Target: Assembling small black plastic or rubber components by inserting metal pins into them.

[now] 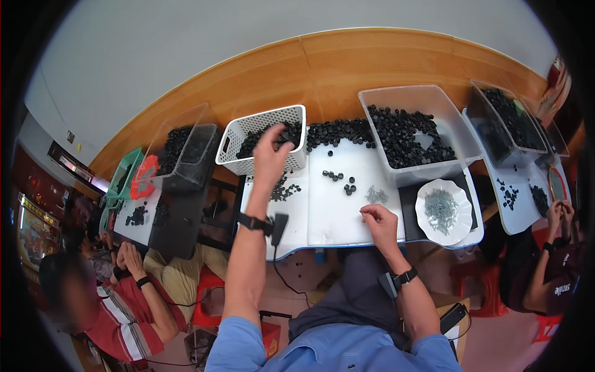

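Observation:
My left hand (271, 152) reaches over the white perforated basket (232, 139), thumb and fingers apart, with nothing visible in them. Small black round parts (251, 144) lie inside that basket. Down near the table's front edge, my right hand (380, 223) is closed with the fingertips together; what they hold, if anything, cannot be made out. Just beyond it sits a small pile of clear pieces (376, 194). Several black caps (333, 175) lie loose on the white table top (322, 217). Smaller black bits (285, 191) are spread below the basket.
A clear bin (427, 168) of black caps stands at the back right, beside a heap of caps (341, 131). A scalloped white plate (426, 228) holds clear pieces. People work at neighbouring tables: a striped sleeve (124, 310) left, hands (559, 214) right. Cables hang from my wrist devices.

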Demonstrator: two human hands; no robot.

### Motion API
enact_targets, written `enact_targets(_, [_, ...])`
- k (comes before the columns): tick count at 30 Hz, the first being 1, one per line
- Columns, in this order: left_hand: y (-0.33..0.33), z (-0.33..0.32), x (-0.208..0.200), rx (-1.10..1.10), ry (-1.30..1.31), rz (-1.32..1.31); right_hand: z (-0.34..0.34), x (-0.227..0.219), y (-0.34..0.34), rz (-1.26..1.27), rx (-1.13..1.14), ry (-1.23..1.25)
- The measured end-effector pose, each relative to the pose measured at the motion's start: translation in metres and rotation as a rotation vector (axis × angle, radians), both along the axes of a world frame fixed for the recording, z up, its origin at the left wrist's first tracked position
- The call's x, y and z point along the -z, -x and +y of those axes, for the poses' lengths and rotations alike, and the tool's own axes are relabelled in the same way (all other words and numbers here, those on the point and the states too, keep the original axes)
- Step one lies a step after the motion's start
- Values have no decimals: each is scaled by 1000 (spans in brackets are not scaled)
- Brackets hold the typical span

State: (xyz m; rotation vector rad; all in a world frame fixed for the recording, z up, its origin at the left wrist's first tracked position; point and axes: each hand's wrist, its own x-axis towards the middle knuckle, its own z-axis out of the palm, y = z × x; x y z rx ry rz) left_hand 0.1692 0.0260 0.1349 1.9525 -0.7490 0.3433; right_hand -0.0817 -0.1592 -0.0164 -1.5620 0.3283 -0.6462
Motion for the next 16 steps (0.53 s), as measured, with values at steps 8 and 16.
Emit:
enact_targets(8, [34,-19,56,-22,27,105,-1,1,-5,-7,32,27])
enact_targets(16, [89,-59,136,110,-137,428,-6,8,-3,-11,0,34])
